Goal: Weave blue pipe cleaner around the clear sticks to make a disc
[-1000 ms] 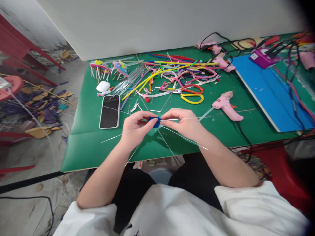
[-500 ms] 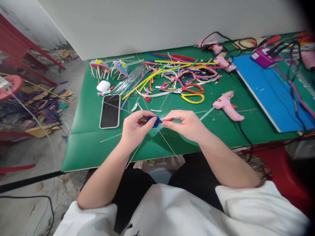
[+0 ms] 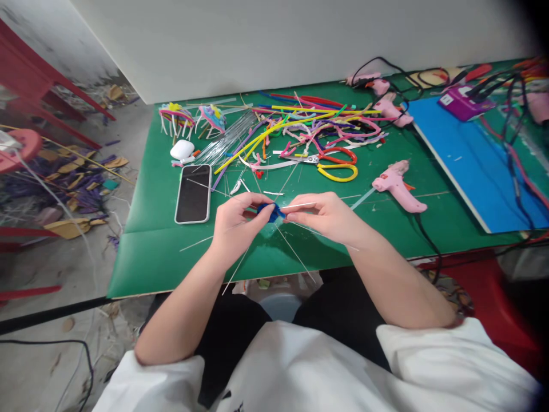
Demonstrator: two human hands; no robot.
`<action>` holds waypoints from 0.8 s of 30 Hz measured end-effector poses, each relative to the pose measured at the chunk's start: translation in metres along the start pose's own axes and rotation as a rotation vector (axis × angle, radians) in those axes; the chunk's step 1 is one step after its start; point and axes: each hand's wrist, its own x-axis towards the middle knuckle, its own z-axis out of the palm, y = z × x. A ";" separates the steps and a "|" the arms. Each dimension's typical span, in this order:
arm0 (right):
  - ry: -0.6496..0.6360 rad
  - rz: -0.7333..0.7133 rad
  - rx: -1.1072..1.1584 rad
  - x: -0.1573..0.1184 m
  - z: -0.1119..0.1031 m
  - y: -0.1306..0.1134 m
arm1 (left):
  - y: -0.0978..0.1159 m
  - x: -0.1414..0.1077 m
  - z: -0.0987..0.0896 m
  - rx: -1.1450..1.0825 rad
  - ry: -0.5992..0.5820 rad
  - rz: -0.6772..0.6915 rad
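Note:
Between my hands is a small fuzzy dark blue coil of pipe cleaner (image 3: 266,210), with thin stiff wires fanning out from it in several directions. My left hand (image 3: 238,223) pinches the coil between thumb and fingers. My right hand (image 3: 321,216) is closed at the coil's right edge, thumb and forefinger on what looks like the pipe cleaner's blue end. A thin pale wire (image 3: 298,206) crosses those fingers. Just below the coil is a small light-teal patch (image 3: 271,228). Fingers hide part of the coil.
Beyond my hands lie scissors (image 3: 337,173), a heap of coloured pipe cleaners (image 3: 309,129) and clear wires (image 3: 227,137). A phone (image 3: 193,194) and white case (image 3: 182,150) are left; a pink glue gun (image 3: 398,186) with cord and a blue board (image 3: 463,166) are right.
The right fingers have shifted slightly right, away from the coil, and more blue shows between the hands. A wire now shows beneath the right wrist. The left hand keeps its hold.

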 end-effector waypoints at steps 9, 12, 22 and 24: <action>-0.016 -0.165 -0.522 -0.012 -0.022 -0.014 | -0.006 0.011 -0.006 -0.304 -0.215 -0.251; 0.270 -0.259 -0.736 -0.027 -0.038 -0.029 | -0.010 0.013 -0.007 -0.343 -0.268 -0.330; 0.205 -0.665 -1.271 -0.036 -0.014 -0.042 | -0.017 0.013 0.002 -0.350 -0.380 -0.428; 0.108 -0.674 -1.329 -0.030 -0.014 -0.044 | -0.018 0.013 0.002 -0.342 -0.385 -0.425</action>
